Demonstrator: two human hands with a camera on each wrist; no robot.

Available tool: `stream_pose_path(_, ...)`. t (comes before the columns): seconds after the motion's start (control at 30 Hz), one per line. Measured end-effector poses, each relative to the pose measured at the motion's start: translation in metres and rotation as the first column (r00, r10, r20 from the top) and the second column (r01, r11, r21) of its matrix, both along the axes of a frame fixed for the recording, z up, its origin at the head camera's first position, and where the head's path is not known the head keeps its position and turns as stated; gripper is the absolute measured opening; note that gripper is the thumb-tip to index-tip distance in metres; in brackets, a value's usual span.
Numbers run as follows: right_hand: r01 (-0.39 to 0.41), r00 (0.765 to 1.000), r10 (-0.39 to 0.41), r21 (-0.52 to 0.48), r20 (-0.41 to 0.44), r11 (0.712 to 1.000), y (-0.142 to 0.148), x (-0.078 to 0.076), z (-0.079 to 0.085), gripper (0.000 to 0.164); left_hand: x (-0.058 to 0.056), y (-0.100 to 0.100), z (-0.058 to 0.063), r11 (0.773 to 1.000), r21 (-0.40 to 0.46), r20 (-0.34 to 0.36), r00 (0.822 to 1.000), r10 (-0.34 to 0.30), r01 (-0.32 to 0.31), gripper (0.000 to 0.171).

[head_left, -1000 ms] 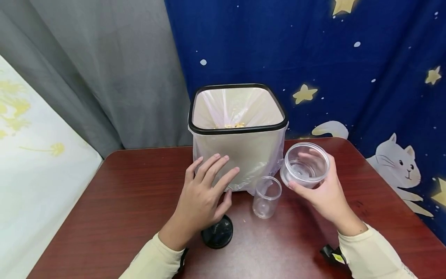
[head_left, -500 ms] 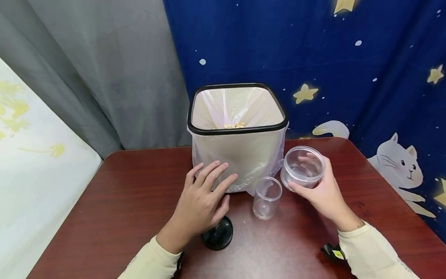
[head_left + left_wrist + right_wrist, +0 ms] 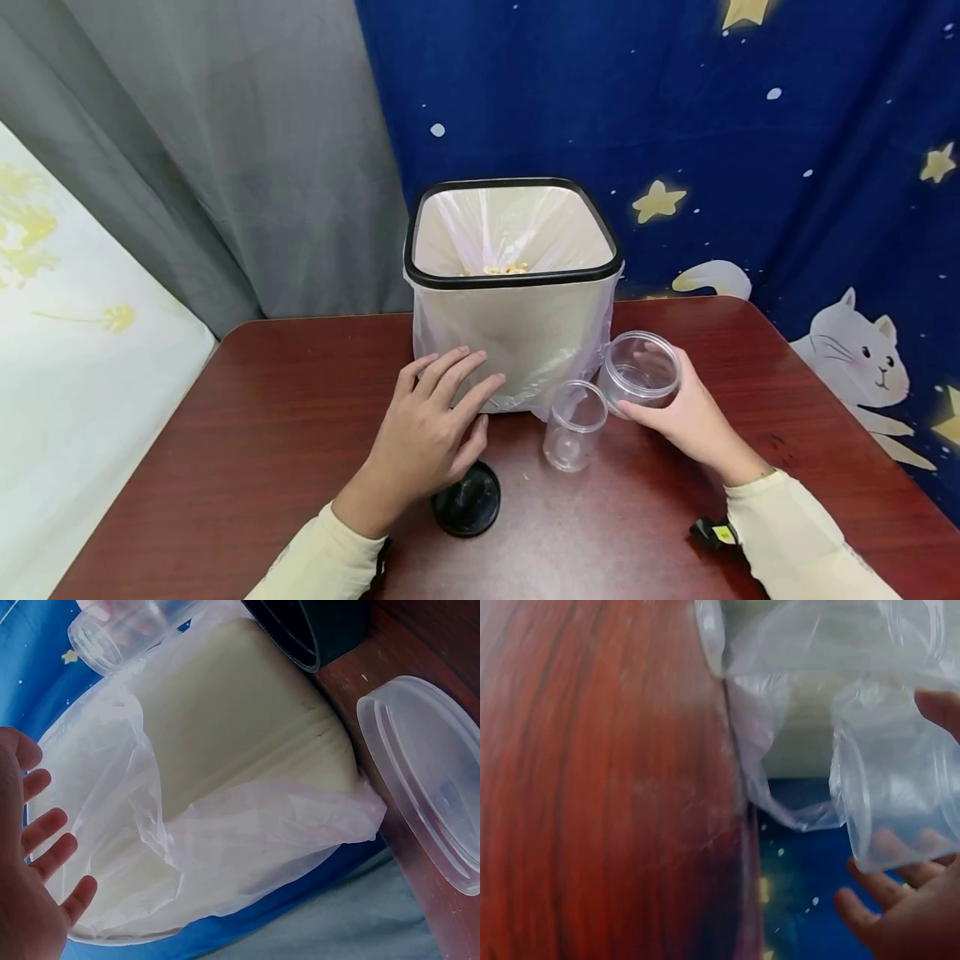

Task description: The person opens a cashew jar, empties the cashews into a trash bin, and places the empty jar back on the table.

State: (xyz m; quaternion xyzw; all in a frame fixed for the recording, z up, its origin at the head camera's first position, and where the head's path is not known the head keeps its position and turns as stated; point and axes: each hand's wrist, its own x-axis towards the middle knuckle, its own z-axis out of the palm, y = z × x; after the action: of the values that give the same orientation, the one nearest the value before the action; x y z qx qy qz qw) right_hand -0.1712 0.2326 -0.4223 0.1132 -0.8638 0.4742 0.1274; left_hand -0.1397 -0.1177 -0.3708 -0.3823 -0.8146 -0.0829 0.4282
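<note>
My right hand grips a wide clear plastic jar by its side, thumb in front and fingers behind. The jar stands upright, mouth up, close to the bin's right front corner. Just left of it a narrower clear jar sits upright on the table. My left hand holds nothing; its fingers are spread in front of the bin. Below that hand lies a round black object. The left wrist view has a clear plastic lid on the table and a dark container.
A cream bin with a black rim and a pinkish clear liner stands at the table's back; small yellowish bits lie inside. Blue and grey curtains hang behind the red-brown table. A black strap piece is by the right sleeve.
My right hand has brought the wide jar down and to the left, closer to the narrow jar. The left hand has shifted slightly left; the bin and narrow jar stay put.
</note>
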Motion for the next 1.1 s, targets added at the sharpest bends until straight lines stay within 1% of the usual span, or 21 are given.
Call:
stream_pose_path(0.13,-0.058,0.997,0.056,0.031,0.055,0.998,0.007,-0.006,-0.009,0.09,-0.001,-0.002,-0.001,1.0,0.004,-0.009,1.0,-0.01,0.01,0.038)
stream_pose_path(0.3,-0.136,0.981,0.125,0.065,0.149,0.989,0.015,-0.012,-0.019,0.091,-0.002,0.0,-0.001,1.0,0.01,-0.008,1.0,-0.019,0.019,0.037)
stream_pose_path(0.4,-0.192,0.969,0.18,0.052,0.17,0.98,0.017,-0.014,-0.022,0.087,-0.003,0.003,-0.003,1.0,0.013,-0.004,1.0,-0.019,0.019,0.037)
stream_pose_path(0.53,-0.265,0.948,0.26,0.003,0.184,0.964,0.018,-0.014,-0.024,0.083,-0.003,0.005,-0.004,1.0,0.017,0.002,1.0,-0.017,0.017,0.037)
stream_pose_path(0.67,-0.298,0.932,0.296,-0.025,0.208,0.954,0.018,-0.015,-0.025,0.084,-0.003,0.003,-0.003,1.0,0.014,0.013,1.0,-0.014,0.014,0.037)
stream_pose_path(0.77,-0.31,0.924,0.309,-0.032,0.223,0.95,0.016,-0.014,-0.026,0.086,-0.002,0.0,-0.002,1.0,0.014,0.017,1.0,-0.014,0.014,0.038)
stream_pose_path(0.97,-0.308,0.919,0.304,-0.022,0.253,0.951,0.018,-0.011,-0.029,0.088,-0.003,-0.001,-0.001,1.0,0.013,0.006,1.0,-0.028,0.028,0.041)
stream_pose_path(1.1,-0.314,0.918,0.307,-0.012,0.251,0.949,0.02,-0.01,-0.029,0.089,-0.004,-0.001,-0.001,0.999,0.024,-0.01,0.999,-0.036,0.036,0.041)
